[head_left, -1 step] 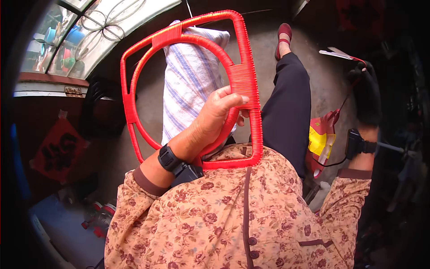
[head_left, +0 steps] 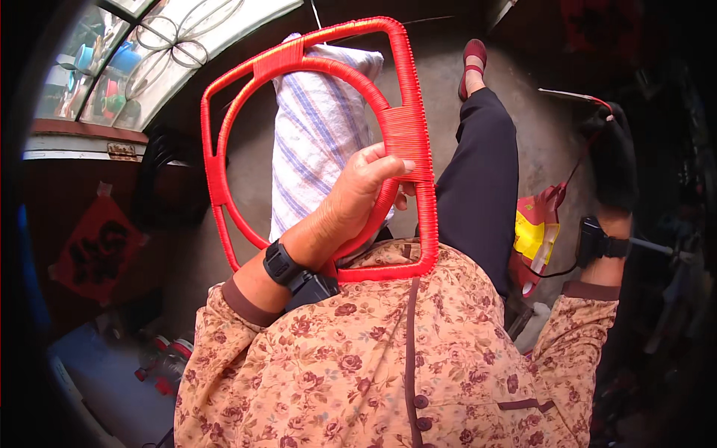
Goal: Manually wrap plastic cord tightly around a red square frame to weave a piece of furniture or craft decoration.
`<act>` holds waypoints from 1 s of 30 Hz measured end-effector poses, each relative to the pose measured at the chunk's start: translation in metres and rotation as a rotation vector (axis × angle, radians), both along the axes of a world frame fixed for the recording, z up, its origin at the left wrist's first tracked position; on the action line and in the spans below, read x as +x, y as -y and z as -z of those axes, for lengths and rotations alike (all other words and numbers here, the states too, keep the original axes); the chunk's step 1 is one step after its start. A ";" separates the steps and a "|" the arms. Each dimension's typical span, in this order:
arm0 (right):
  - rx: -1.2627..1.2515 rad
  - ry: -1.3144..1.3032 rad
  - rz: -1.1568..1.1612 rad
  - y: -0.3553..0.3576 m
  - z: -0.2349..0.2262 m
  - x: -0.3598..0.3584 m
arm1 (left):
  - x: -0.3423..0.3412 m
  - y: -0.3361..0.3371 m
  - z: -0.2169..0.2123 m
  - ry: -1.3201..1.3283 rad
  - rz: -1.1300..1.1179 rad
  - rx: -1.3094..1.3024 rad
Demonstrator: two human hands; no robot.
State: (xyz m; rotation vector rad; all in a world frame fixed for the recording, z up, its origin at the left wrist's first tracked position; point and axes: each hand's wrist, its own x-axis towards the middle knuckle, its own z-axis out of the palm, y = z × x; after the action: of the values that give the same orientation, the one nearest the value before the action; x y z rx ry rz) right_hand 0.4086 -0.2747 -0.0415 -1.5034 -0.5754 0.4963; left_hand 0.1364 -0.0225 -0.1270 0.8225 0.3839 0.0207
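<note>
My left hand (head_left: 367, 179) is closed round the right side of a red frame (head_left: 407, 142), its thumb lying over the bound strands. A ring sits inside the squarish outer frame, joined to it by wrapped sections. Behind the frame, a white cloth with blue stripes (head_left: 314, 142) covers my left thigh. Far to the right, my right hand (head_left: 612, 160) looks dark, apparently gloved, with fingers hard to make out. From it juts a thin pale blade-like tool (head_left: 571, 95), red near its base. A thin red strand (head_left: 581, 158) hangs below that hand.
A red and yellow bag (head_left: 536, 228) lies right of my dark-trousered leg (head_left: 478, 164). Bottles with red caps (head_left: 168, 364) stand at the lower left. A window with a metal grille (head_left: 172, 48) fills the upper left; a red paper (head_left: 101, 243) hangs below it.
The blade-like tool in my right hand has turned, showing a thinner outline than the broader, forked-looking one before. My left hand and the red frame hold still.
</note>
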 end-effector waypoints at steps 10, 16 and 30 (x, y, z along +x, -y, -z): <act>0.208 -0.105 0.049 0.060 0.016 -0.022 | 0.006 -0.004 0.001 -0.070 0.012 0.034; -0.351 -0.188 0.013 0.059 0.040 -0.060 | 0.004 -0.005 -0.009 -0.142 0.135 0.129; -0.434 -0.132 -0.067 -0.042 0.028 -0.125 | -0.004 -0.002 -0.021 -0.185 0.225 0.124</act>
State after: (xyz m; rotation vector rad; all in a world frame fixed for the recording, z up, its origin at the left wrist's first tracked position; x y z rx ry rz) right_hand 0.2831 -0.2328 -0.0691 -1.8478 -0.4316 0.8040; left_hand 0.1326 -0.0207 -0.1058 0.9897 0.4655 -0.2445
